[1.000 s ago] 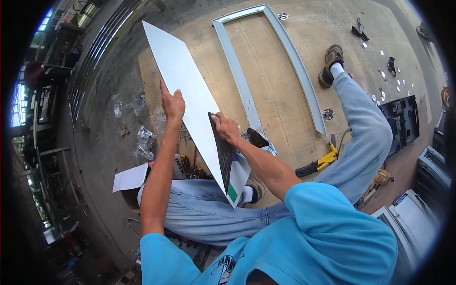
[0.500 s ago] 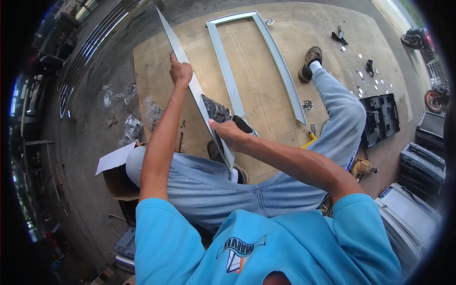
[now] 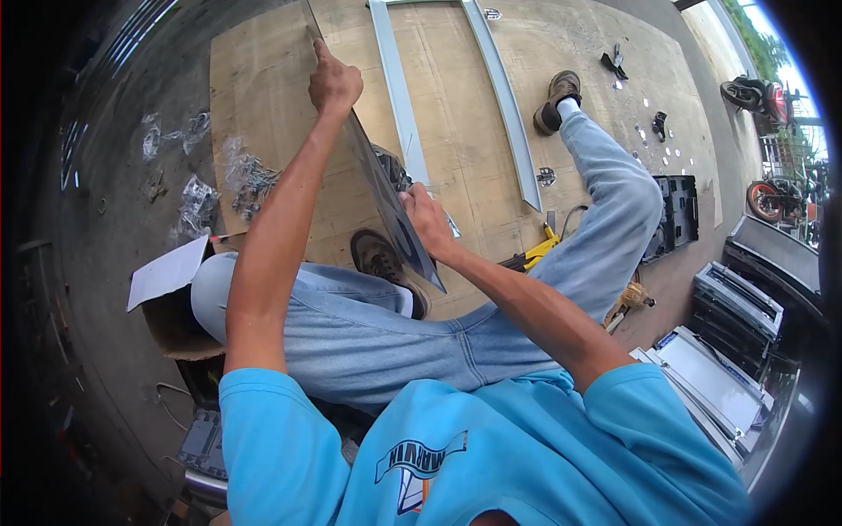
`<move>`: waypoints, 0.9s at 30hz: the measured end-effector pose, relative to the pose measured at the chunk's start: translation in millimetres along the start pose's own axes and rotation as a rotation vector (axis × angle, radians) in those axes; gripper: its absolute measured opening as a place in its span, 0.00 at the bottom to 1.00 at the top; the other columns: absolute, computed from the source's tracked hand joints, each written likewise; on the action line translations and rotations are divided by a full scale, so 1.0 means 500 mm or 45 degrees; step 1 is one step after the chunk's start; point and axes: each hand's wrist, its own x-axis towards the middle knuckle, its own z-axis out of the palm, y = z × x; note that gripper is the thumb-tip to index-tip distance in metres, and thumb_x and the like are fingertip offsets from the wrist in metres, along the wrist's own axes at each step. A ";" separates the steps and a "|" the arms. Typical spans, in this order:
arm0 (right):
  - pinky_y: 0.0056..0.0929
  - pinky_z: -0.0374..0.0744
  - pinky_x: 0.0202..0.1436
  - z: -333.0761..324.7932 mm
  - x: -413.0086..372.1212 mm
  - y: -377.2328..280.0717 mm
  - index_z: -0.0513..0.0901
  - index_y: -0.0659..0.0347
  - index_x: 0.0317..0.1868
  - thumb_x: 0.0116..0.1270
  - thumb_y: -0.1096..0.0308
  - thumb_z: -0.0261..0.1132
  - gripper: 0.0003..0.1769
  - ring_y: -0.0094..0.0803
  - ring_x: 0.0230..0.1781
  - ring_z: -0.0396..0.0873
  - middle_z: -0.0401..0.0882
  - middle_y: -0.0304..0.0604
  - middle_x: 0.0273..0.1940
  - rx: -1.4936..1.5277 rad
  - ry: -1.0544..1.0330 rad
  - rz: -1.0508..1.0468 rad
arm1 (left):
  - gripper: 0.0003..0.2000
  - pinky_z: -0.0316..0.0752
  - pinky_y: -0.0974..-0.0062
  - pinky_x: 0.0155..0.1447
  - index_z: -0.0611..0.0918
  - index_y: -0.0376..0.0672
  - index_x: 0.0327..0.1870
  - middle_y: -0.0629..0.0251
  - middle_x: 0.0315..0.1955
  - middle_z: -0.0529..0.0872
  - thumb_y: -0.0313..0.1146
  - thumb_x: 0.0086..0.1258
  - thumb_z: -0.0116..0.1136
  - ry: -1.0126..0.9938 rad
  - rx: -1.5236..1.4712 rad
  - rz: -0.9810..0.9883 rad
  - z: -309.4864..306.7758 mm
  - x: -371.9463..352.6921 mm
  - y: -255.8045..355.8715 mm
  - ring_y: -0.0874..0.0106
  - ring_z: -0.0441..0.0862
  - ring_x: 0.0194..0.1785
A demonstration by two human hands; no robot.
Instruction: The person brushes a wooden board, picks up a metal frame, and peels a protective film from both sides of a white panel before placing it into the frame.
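Observation:
A long, flat grey metal strip (image 3: pixel 379 180) runs diagonally between my hands, tilted on edge with its dark face toward me. My left hand (image 3: pixel 336 86) is closed around its far part, index finger stretched along it. Lower down, my right hand (image 3: pixel 428 223) has its fingers closed at the strip's right side, near the close end. Behind the strip, a dark plastic-looking bundle (image 3: pixel 389 167) is partly hidden. A light grey three-sided metal frame (image 3: pixel 507 96) lies on the plywood board (image 3: pixel 456 167) beyond my right hand.
A yellow tool (image 3: pixel 539 251) lies beside my right leg, near an open black case (image 3: pixel 677 210). Clear plastic bags (image 3: pixel 197 206) and loose hardware (image 3: pixel 253 181) lie left. An open cardboard box (image 3: pixel 175 320) stands by my left knee. Metal panels (image 3: pixel 710 373) are stacked at right.
The strip has turned from its bright face to a darker one, both hands still on it. My right hand has shifted its hold. The camera view has moved.

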 end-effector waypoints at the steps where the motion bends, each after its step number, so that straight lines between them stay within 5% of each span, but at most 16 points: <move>1: 0.51 0.72 0.36 0.008 0.006 0.015 0.70 0.63 0.40 0.70 0.60 0.50 0.13 0.60 0.34 0.76 0.77 0.63 0.29 -0.125 -0.006 -0.066 | 0.37 0.75 0.58 0.53 0.52 0.45 0.69 0.40 0.42 0.81 0.29 0.56 0.51 -0.015 0.015 -0.025 0.004 -0.006 -0.007 0.48 0.81 0.46; 3: 0.52 0.70 0.23 0.050 0.034 0.057 0.65 0.58 0.38 0.71 0.60 0.49 0.10 0.56 0.21 0.75 0.76 0.56 0.20 -0.265 0.088 -0.388 | 0.36 0.74 0.58 0.53 0.53 0.43 0.69 0.40 0.42 0.81 0.29 0.56 0.51 0.064 0.010 0.087 0.001 0.003 -0.018 0.47 0.80 0.45; 8: 0.47 0.72 0.22 0.142 0.110 0.139 0.65 0.58 0.37 0.70 0.61 0.50 0.09 0.52 0.23 0.77 0.77 0.53 0.21 -0.244 -0.132 -0.645 | 0.30 0.71 0.59 0.55 0.60 0.39 0.65 0.41 0.44 0.80 0.28 0.59 0.48 0.181 -0.007 0.228 -0.039 0.012 -0.094 0.46 0.79 0.47; 14: 0.44 0.73 0.22 0.160 0.127 0.132 0.68 0.56 0.37 0.70 0.58 0.51 0.11 0.49 0.23 0.78 0.78 0.49 0.22 -0.294 -0.196 -0.775 | 0.28 0.67 0.68 0.61 0.60 0.33 0.66 0.47 0.55 0.75 0.21 0.61 0.48 0.117 -0.145 0.179 -0.094 0.008 -0.162 0.58 0.76 0.56; 16: 0.47 0.75 0.35 0.095 0.132 0.097 0.74 0.55 0.47 0.68 0.48 0.51 0.21 0.52 0.31 0.79 0.80 0.54 0.28 -0.363 -0.401 -0.415 | 0.28 0.66 0.68 0.62 0.60 0.33 0.66 0.46 0.56 0.74 0.21 0.61 0.48 0.192 -0.121 0.357 -0.083 0.017 -0.171 0.56 0.74 0.57; 18: 0.43 0.76 0.41 0.053 0.184 0.137 0.82 0.59 0.44 0.65 0.52 0.53 0.21 0.53 0.36 0.80 0.81 0.58 0.33 0.034 -0.622 -0.267 | 0.28 0.66 0.67 0.62 0.60 0.33 0.66 0.45 0.56 0.74 0.21 0.61 0.48 0.164 -0.155 0.303 -0.077 0.010 -0.146 0.54 0.74 0.58; 19: 0.43 0.75 0.44 -0.022 0.197 0.083 0.83 0.64 0.37 0.64 0.53 0.54 0.22 0.52 0.38 0.80 0.82 0.57 0.33 0.135 -0.818 0.290 | 0.28 0.67 0.65 0.60 0.61 0.35 0.66 0.44 0.55 0.75 0.22 0.60 0.48 0.152 -0.180 0.262 -0.078 -0.001 -0.124 0.52 0.75 0.56; 21: 0.46 0.75 0.44 -0.076 0.245 0.069 0.83 0.66 0.37 0.64 0.51 0.54 0.24 0.51 0.39 0.81 0.82 0.56 0.32 -0.573 -0.430 0.129 | 0.28 0.68 0.64 0.60 0.61 0.36 0.66 0.44 0.54 0.76 0.22 0.60 0.48 0.186 -0.188 0.255 -0.064 0.000 -0.111 0.51 0.76 0.56; 22: 0.46 0.75 0.44 -0.074 0.259 0.047 0.83 0.66 0.37 0.64 0.51 0.54 0.24 0.51 0.39 0.81 0.82 0.56 0.32 -0.585 -0.425 0.118 | 0.28 0.69 0.63 0.59 0.61 0.37 0.66 0.43 0.53 0.76 0.23 0.60 0.47 0.201 -0.179 0.246 -0.056 0.001 -0.106 0.50 0.76 0.55; 24: 0.48 0.73 0.50 -0.049 0.272 -0.058 0.83 0.67 0.40 0.63 0.46 0.53 0.28 0.51 0.45 0.80 0.82 0.58 0.38 0.133 0.009 0.252 | 0.29 0.71 0.60 0.56 0.60 0.38 0.66 0.42 0.49 0.79 0.25 0.60 0.47 0.224 -0.179 0.270 -0.042 -0.002 -0.079 0.48 0.78 0.50; 27: 0.47 0.69 0.56 0.145 0.312 -0.056 0.81 0.70 0.43 0.62 0.39 0.52 0.35 0.55 0.52 0.75 0.79 0.59 0.47 0.196 -0.053 0.498 | 0.31 0.73 0.57 0.50 0.57 0.40 0.68 0.41 0.41 0.81 0.26 0.61 0.47 0.182 -0.051 0.189 -0.029 -0.007 -0.058 0.47 0.81 0.43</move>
